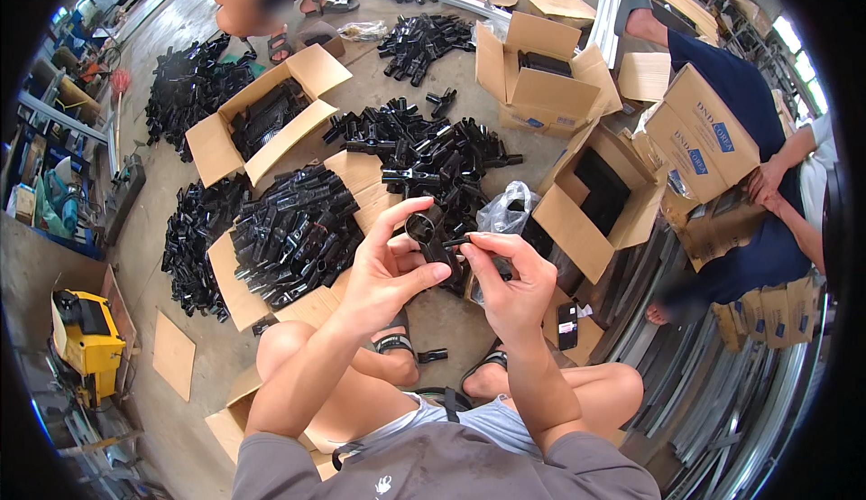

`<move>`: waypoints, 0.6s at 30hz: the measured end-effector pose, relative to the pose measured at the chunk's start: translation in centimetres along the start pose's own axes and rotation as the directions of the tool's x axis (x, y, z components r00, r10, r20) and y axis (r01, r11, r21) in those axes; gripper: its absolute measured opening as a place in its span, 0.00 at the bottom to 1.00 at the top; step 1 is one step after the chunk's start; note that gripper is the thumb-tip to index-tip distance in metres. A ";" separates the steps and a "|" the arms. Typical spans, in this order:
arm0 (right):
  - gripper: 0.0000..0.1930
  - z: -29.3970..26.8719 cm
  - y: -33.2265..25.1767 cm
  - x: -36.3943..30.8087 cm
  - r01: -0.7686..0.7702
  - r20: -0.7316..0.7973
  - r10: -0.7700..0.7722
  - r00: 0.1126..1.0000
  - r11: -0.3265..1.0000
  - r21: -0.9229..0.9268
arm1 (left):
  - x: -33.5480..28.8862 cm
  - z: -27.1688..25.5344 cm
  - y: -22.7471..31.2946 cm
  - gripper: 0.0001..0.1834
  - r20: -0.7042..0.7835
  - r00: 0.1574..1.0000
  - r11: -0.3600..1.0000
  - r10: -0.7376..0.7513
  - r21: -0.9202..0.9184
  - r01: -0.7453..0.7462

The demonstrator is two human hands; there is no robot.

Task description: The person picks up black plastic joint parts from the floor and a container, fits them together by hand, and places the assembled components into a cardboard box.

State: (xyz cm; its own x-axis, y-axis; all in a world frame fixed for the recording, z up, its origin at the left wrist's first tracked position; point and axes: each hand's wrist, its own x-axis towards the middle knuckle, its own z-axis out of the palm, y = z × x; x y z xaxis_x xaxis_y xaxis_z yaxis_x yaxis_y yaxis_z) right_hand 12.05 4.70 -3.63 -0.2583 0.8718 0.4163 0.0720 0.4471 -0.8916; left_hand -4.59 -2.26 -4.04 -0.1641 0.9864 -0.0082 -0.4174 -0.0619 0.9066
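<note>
In front of my knees, my left hand (383, 274) grips a black pipe fitting (434, 245) between thumb and fingers, its round open end facing up. My right hand (514, 288) pinches a small dark rod-like piece (457, 241) at the fitting's side; its exact kind is too small to tell. Just beyond my hands spreads a heap of similar black fittings (442, 152). To the left, another pile of fittings (293, 229) lies on flattened cardboard. One loose fitting (433, 355) rests on the floor between my feet.
Open cardboard boxes with black parts stand at left (209, 150) and right (564, 220). A clear plastic bag (508, 208) and a phone (567, 327) lie close by. Long metal profiles (667, 410) cover the right floor. Two other people work nearby, one holding a carton (699, 130).
</note>
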 end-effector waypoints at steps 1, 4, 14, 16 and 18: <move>0.07 -0.1 0.1 0.0 0.042 -0.023 -0.043 0.999 0.999 -0.014 | -0.1 0.1 0.1 0.42 0.003 1.000 1.000 0.006 0.008 -0.006; 0.08 -0.1 -0.6 -0.8 -0.053 -0.049 0.055 0.997 0.998 0.040 | -0.8 0.2 0.2 0.42 -0.003 1.000 0.999 0.023 0.032 -0.023; 0.09 0.5 -0.6 -2.4 -0.142 0.050 0.135 0.990 0.963 0.229 | -2.4 0.4 0.4 0.36 0.086 0.963 0.888 0.257 0.372 -0.271; 0.09 0.3 -0.4 -2.6 -0.189 0.083 0.171 0.982 0.925 0.329 | -2.7 0.5 0.9 0.34 0.095 0.959 0.880 0.268 0.380 -0.284; 0.09 0.1 -0.3 -2.7 -0.210 0.108 0.184 0.977 0.915 0.345 | -2.9 0.5 1.1 0.33 0.109 0.954 0.869 0.278 0.396 -0.299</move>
State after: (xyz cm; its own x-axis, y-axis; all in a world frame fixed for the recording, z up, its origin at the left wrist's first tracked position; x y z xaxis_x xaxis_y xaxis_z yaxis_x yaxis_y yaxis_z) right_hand 12.64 2.23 -4.44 -0.3429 0.9123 0.2239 -0.2125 0.1568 -0.9645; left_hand -4.15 -5.08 -2.80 -0.1749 0.9408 0.2905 0.0400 -0.2880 0.9568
